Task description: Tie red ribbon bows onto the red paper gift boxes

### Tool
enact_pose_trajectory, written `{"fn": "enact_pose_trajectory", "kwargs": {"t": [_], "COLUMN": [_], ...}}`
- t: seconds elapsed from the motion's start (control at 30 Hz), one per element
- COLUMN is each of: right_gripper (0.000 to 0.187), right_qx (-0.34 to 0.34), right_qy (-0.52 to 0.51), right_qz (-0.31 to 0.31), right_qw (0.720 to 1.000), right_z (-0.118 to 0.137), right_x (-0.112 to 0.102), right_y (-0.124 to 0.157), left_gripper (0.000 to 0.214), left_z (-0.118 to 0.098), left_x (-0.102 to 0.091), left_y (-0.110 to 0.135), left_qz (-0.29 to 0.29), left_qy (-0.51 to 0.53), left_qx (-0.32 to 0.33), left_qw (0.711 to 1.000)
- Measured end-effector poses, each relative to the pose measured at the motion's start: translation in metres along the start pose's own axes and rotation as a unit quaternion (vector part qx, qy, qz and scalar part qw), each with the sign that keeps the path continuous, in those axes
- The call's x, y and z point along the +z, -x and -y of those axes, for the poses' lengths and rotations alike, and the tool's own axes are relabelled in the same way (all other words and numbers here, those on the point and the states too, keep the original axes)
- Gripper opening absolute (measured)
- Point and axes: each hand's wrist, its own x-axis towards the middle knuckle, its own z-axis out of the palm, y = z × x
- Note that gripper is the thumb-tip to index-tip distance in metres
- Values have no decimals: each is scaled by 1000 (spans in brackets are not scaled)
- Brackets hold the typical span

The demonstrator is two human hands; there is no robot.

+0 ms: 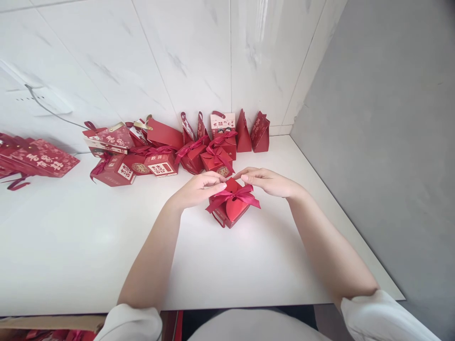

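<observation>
A small red gift box (237,210) stands on the white table in front of me, tied on top with a dark pink ribbon bow (241,193). A loop of red cord hangs at its lower left side. My left hand (202,188) is at the box's far left, fingers stretched out and thumb apart, the tips by the raised red flap. From the far right, my right hand (268,182) reaches over in the same way, its fingertips near that flap. Whether either hand touches the flap I cannot tell. Neither hand grips anything visible.
Several ribbon-tied red boxes (161,163) and small handled boxes (223,124) line the tiled wall. Flat red bags (39,156) lie at the left. A grey panel (387,142) bounds the right. Below the table's front edge, an open carton (53,323) holds red items.
</observation>
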Motion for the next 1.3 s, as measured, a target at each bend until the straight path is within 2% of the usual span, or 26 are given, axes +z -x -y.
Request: {"fn": "enact_pose_trajectory", "kwargs": {"t": [0.37,0.43,0.57,0.77,0.9,1.1,1.3], "right_gripper": [57,57,53,41,30,29,30], "right_qx": [-16,-14,-7,8,-15,-6,5], "right_qy": [38,46,46,45,43,14,14], "right_qz": [-36,-31,-5,47,73,66,67], "right_qw": [999,998,999,998,996,998,998], "right_z": [-3,-2,-1,0,-2,-6,-7], "right_x": [2,1,-1,-1,-2,-3,-3], "right_y": [-4,-3,-1,0,1,1,0], "left_gripper": [41,38,36,30,31,27,27], "left_z": [0,0,3,9,11,9,7], "left_x": [0,0,0,-1,-2,-2,2], "left_y": [1,1,0,-3,-4,-3,-4], "left_qz": [4,26,78,98,96,61,94], "left_qy": [-30,-40,-47,-16,24,80,101], "left_qx": [-16,-20,-18,-12,-17,-36,-50], "left_qw": [999,999,996,995,995,994,989]}}
